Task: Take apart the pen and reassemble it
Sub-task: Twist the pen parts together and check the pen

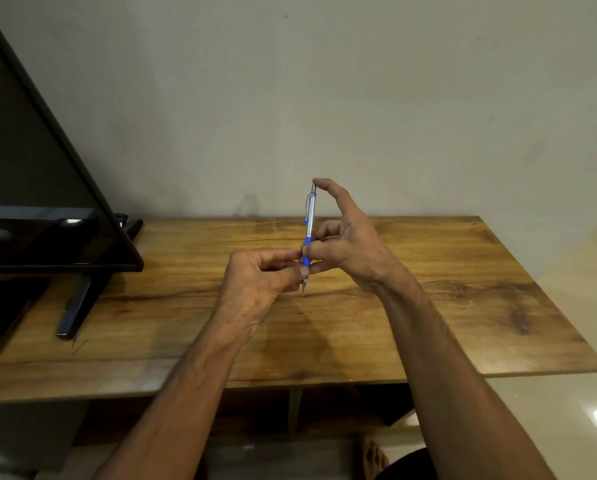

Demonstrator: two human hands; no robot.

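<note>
Two bare forearms reach up from the bottom edge. The left hand [255, 278] pinches the blue grip of the one pen [309, 230] near its tip. The right hand [349, 244] grasps the same grip, its forefinger arched onto the top button. The pen stands almost upright above the wooden table [463, 289], assembled: silver barrel, metal clip, blue grip. One television [40, 168] stands left.

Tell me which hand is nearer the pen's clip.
Right. The right hand has its index fingertip on the pen top, just above the clip. The left hand pinches the blue grip near the tip, well below.
</note>
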